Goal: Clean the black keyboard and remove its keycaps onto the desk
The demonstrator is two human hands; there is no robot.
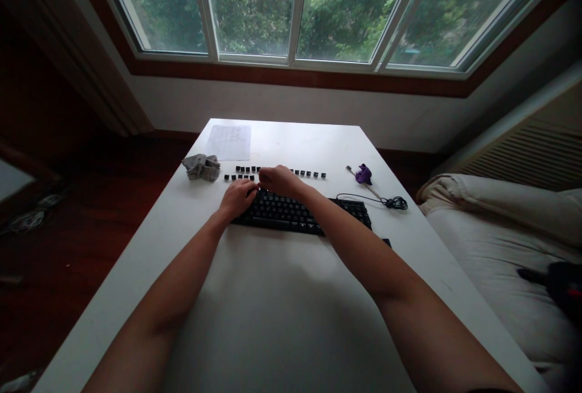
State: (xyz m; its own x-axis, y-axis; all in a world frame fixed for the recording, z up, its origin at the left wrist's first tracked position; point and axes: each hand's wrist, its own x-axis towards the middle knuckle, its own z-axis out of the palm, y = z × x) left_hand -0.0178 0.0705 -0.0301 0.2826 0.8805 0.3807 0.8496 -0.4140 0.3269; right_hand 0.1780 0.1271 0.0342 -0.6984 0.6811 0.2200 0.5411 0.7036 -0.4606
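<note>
A black keyboard (284,210) lies across the white table, and a cable runs off from its far right side. My left hand (237,198) is at the keyboard's upper left corner, its fingers bent around the edge. Close beside it, my right hand (278,181) is closed in a pinch above the far left rows of keys. Its fingertips face away from me, so whatever they hold is hidden. Behind the keyboard, loose black keycaps (309,173) stand in rows, partly covered by my hands. Several more keycaps (239,178) sit left of my right hand.
A crumpled grey cloth (201,167) is at the table's left edge, near a printed sheet (230,142). On the right lie a brush (349,168), something purple and crumpled (363,173), and a coiled cable (395,202). A cushioned seat (491,247) adjoins the table's right side.
</note>
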